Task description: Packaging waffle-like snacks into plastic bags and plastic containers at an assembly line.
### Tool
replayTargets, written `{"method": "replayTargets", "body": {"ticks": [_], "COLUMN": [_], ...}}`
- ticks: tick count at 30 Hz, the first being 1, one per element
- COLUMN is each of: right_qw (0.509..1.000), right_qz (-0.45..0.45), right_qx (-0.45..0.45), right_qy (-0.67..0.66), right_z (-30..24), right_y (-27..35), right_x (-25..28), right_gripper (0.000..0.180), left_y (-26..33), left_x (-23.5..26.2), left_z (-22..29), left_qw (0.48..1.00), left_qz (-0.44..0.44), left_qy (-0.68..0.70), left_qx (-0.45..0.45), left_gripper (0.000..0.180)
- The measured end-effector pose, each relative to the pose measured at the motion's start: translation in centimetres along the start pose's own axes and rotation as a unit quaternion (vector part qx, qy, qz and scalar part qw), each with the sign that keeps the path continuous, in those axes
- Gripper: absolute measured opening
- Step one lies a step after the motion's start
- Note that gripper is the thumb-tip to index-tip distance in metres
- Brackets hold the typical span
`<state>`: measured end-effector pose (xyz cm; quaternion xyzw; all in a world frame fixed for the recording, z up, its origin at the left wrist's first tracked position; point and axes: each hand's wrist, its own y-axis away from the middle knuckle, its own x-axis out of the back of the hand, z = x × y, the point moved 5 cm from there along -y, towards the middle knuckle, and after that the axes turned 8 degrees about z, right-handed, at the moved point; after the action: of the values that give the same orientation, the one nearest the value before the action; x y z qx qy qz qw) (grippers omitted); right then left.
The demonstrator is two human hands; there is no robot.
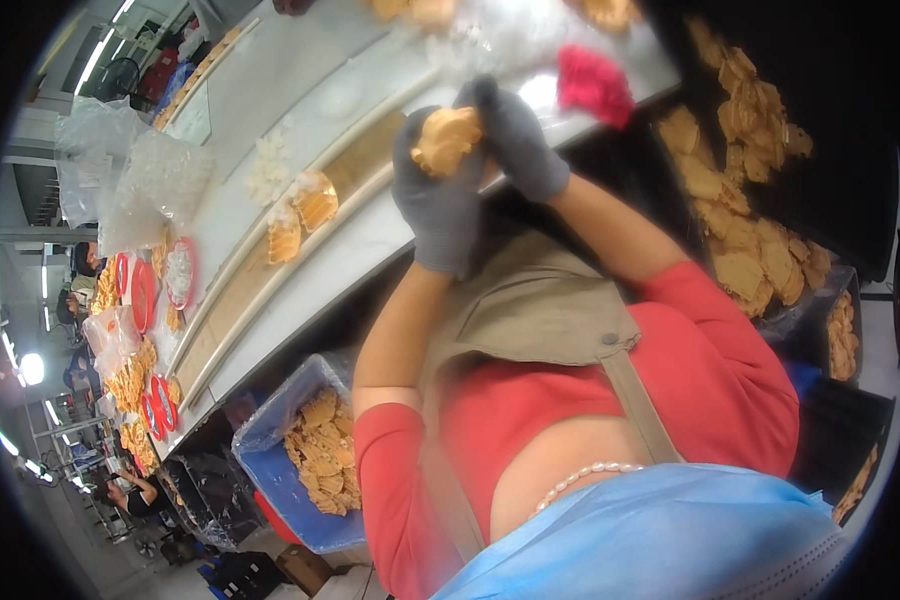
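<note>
Both gloved hands, left hand (436, 205) and right hand (518, 135), clasp a cracker stack (446, 140).

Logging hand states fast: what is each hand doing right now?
Left hand: closed around a stack of golden crackers.
Right hand: closed on the same stack.

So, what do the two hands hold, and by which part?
Both gloved hands, left hand and right hand, clasp a stack of golden crackers by its sides.
</note>
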<state>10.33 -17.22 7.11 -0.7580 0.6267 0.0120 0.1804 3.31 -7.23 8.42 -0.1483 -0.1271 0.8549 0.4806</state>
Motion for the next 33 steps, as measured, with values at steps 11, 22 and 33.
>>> {"method": "replayTargets", "body": {"ticks": [11, 22, 33], "right_qw": [0.996, 0.998, 0.995], "right_qz": [0.011, 0.041, 0.062], "right_qx": [0.083, 0.04, 0.073], "right_qy": [0.042, 0.001, 0.0], "right_z": [-2.9, -1.8, -2.2], "right_y": [-0.4, 0.5, 0.4], "right_x": [0.8, 0.7, -0.2], "right_gripper": [0.041, 0.054, 0.058], "left_y": [-0.5, 0.2, 1.4], "left_x": [-0.2, -0.2, -0.2], "left_z": [-1.5, -0.3, 3.3], "left_qw": [0.99, 0.985, 0.974], "left_qz": [-0.115, -0.109, -0.055], "left_qy": [-0.075, -0.093, -0.134], "left_qx": [-0.042, -0.092, -0.173], "left_gripper": [0.05, 0.049, 0.049]}}
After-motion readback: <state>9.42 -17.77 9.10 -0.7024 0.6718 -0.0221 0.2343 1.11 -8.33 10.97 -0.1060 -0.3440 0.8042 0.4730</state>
